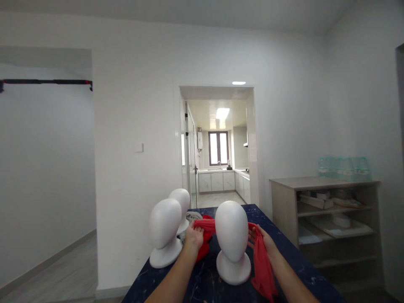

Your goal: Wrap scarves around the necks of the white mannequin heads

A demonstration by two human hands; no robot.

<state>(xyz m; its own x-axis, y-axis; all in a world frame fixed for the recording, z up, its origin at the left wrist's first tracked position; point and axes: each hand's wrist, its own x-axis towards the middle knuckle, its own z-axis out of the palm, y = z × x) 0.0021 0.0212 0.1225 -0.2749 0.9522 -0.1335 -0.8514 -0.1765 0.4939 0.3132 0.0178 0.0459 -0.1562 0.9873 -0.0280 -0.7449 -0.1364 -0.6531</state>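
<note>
A red scarf point(264, 269) runs behind a white mannequin head point(232, 231) that stands upright on the table. My left hand point(195, 235) is closed on the scarf to the left of the head. On the right side, my right hand point(263, 239) grips it too, and a loose length hangs down over the table. The stretch directly behind the head is hidden. More red fabric lies beneath and beside my left hand; whether it belongs to the same scarf I cannot tell.
Two more white mannequin heads point(166, 227) stand at the table's left, with grey fabric point(193, 216) by them. The table point(208, 282) has a dark blue marbled top. A shelf unit point(315, 184) carrying bottles point(344, 167) is at the right. Behind, a doorway opens on a kitchen.
</note>
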